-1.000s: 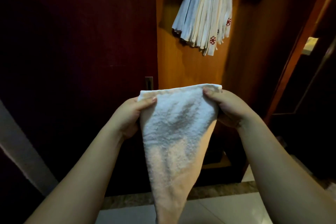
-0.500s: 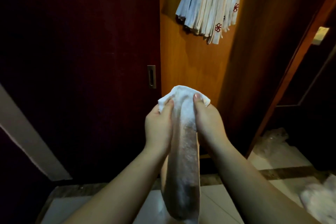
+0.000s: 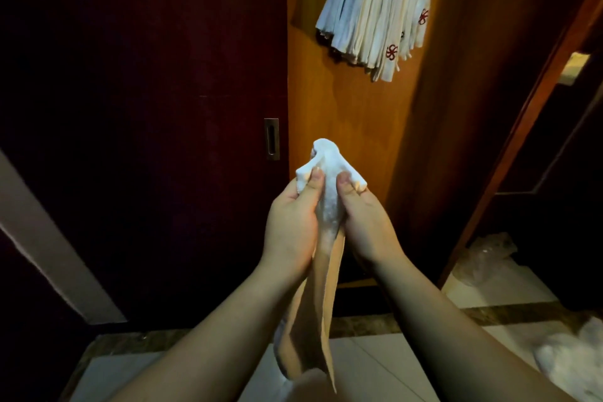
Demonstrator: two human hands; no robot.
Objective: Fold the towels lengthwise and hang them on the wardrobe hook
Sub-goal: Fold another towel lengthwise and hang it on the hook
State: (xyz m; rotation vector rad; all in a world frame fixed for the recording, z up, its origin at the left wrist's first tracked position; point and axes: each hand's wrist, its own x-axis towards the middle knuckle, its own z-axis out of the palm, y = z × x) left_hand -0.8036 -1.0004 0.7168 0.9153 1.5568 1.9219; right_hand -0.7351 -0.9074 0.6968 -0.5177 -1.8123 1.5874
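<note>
Between both hands [image 3: 329, 219], nubby white terry towel [image 3: 328, 202] — bunched, narrow folds hanging.

This looks like a bedroom or hotel-room entry with a built-in wardrobe. The wardrobe's open bay shows a warm orange wood back panel [image 3: 346, 114]. Just left of that panel stands a dark reddish sliding door [image 3: 146, 108] with a recessed metal pull [image 3: 271, 139] at its edge beside the panel. High on the panel hangs a bunch of folded white towels [image 3: 375, 10], some bearing a red embroidered emblem of the sort lodgings use. Right of the panel runs a wooden door frame [image 3: 522, 127]. Below the panel lies a pale tiled floor [image 3: 375, 369] with a dark stone border strip [image 3: 489, 316].
</note>
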